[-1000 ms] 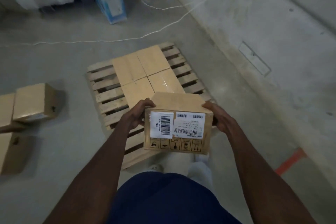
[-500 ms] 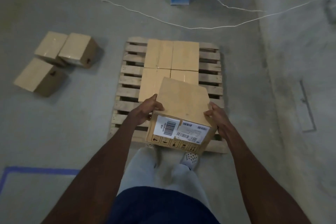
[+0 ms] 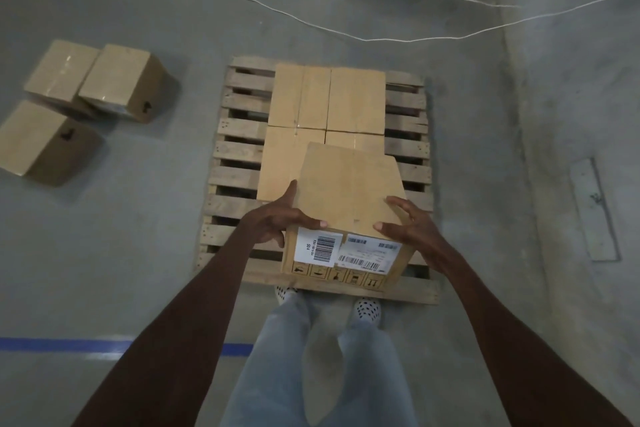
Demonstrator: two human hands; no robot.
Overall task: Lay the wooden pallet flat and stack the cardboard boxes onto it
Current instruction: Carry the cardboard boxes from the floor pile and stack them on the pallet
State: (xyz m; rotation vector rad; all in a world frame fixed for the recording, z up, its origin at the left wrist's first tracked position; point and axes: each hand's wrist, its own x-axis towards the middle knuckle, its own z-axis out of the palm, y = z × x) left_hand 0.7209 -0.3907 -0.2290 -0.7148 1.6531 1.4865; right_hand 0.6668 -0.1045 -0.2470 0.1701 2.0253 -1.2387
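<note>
Head view: cardboard box (image 3: 349, 191) gripped between both hands (image 3: 277, 222) (image 3: 412, 230), above pallet (image 3: 239, 177).

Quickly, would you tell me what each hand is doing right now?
Left hand: holding the labelled cardboard box.
Right hand: holding the same box.

The scene is dim and flat, with a cool grey cast over the concrete floor (image 3: 138, 253). Soft shadows fall to the right of the loose boxes (image 3: 121, 80) at upper left and along the right edge of the pallet (image 3: 235, 177). A faint sheen shows on tape at far left. Wide-angle bending curves the frame's edges; fine detail is soft and grainy, label print unreadable.
</note>
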